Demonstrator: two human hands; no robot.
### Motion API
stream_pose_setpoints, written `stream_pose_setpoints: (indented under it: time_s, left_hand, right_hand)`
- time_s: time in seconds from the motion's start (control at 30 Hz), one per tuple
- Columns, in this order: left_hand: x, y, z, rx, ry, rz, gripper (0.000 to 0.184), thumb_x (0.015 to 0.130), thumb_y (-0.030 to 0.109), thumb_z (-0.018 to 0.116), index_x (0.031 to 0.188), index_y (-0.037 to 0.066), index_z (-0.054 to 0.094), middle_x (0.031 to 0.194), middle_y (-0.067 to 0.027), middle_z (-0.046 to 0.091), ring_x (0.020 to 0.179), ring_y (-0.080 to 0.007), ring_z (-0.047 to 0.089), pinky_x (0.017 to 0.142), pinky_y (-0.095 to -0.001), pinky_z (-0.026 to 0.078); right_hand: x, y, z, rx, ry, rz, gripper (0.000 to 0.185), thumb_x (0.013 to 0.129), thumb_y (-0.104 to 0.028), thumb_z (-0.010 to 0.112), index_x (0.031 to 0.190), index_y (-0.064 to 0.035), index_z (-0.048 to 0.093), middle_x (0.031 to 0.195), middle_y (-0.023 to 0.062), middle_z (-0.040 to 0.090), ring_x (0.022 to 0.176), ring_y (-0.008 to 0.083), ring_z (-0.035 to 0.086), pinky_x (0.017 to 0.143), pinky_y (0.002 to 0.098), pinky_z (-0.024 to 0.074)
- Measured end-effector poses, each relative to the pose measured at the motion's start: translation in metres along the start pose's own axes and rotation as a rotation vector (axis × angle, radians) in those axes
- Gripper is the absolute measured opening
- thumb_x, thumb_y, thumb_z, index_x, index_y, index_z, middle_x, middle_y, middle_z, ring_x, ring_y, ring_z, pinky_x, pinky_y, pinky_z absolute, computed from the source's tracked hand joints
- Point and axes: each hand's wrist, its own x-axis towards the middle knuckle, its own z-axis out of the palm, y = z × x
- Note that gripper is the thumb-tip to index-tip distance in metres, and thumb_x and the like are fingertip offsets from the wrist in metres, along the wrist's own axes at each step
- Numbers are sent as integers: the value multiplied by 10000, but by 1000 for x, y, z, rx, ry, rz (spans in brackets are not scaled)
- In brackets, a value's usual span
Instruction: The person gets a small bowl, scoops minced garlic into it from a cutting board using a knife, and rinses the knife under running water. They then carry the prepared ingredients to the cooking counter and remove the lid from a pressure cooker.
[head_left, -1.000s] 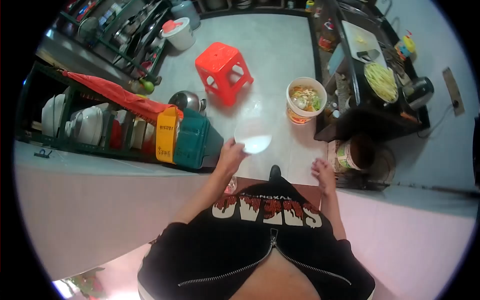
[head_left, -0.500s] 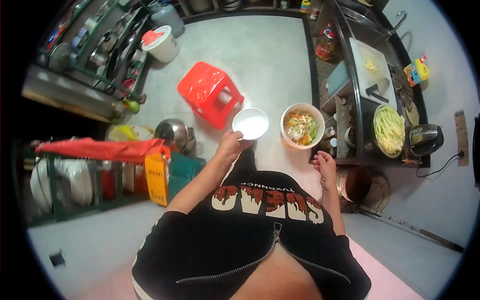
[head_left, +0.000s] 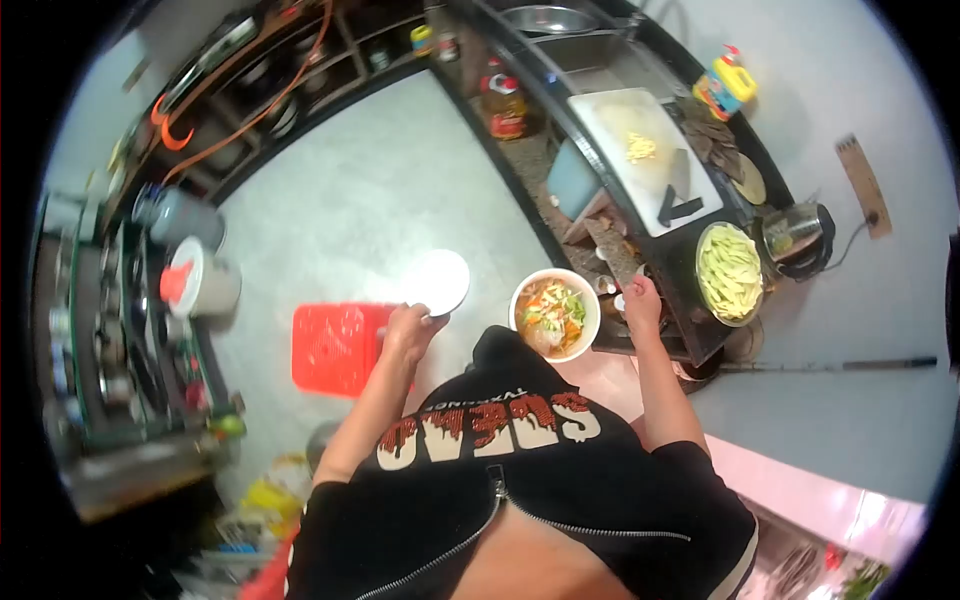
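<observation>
My left hand [head_left: 408, 332] grips the rim of a white bowl [head_left: 438, 283], which looks bare inside and hangs above the floor. To its right stands a round white bucket [head_left: 516, 312] holding watery, mixed vegetable pieces in green, orange and white. My right hand [head_left: 642, 303] is in the air by the front edge of the dark counter [head_left: 700, 340], its fingers loosely curled and nothing visible in them. Beside my left hand is a red plastic stool [head_left: 335, 350], partly covered by my forearm.
On the counter lie a white cutting board [head_left: 605, 125] with chopped pale bits, a cleaver [head_left: 680, 190] and a bowl of sliced green vegetable [head_left: 730, 275]. An oil bottle [head_left: 505, 108] stands below. A lidded white bucket [head_left: 215, 285] and green shelves [head_left: 110, 350] are at left.
My view has turned and shifted toward the counter. The bowl stays in my left hand, now tilted more toward me and nearer the stool. My right hand has risen to the counter's edge.
</observation>
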Motion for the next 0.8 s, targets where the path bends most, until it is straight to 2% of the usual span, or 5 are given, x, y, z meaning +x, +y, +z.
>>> stream_pose_setpoints:
  time_s: [0.07, 0.23, 0.5, 0.63, 0.8]
  left_hand:
    - [20, 23, 24, 74, 0, -29, 374, 731, -49, 430, 1091, -123, 360, 997, -213, 461, 761, -258, 560, 830, -445, 519]
    - [86, 81, 100, 262, -82, -57, 440, 761, -27, 446, 1188, -98, 362, 1031, -191, 506, 852, -309, 589, 792, -441, 526]
    - [195, 165, 253, 599, -404, 2, 407, 789, 5, 471, 1181, -94, 423, 1059, -186, 545, 901, -285, 596, 812, -395, 524]
    - [238, 177, 315, 635, -525, -13, 404, 795, 3, 462, 1184, -105, 438, 1064, -183, 553, 892, -274, 606, 805, -368, 526]
    - [296, 174, 387, 723, -626, -109, 368, 804, 20, 476, 1154, -92, 463, 1027, -174, 566, 845, -253, 612, 758, -343, 535]
  right_hand:
    - [18, -27, 2, -147, 168, -84, 346, 804, -131, 539, 1121, 5, 515, 1041, 169, 543, 895, 279, 551, 799, 352, 433]
    - [103, -59, 10, -566, 553, -358, 424, 767, -129, 583, 1170, -41, 484, 1139, 171, 476, 1033, 354, 443, 853, 426, 396]
    - [193, -79, 19, -890, 397, 247, 497, 773, -123, 595, 1237, -107, 420, 1058, 111, 519, 1004, 305, 488, 780, 439, 432]
    - [212, -69, 21, -964, 504, 280, 540, 757, -58, 572, 1262, -128, 394, 1001, 121, 543, 981, 284, 518, 764, 422, 442]
    - [219, -106, 9, -851, 623, 255, 366, 774, -96, 563, 1131, -152, 503, 838, 118, 564, 787, 314, 591, 645, 414, 479]
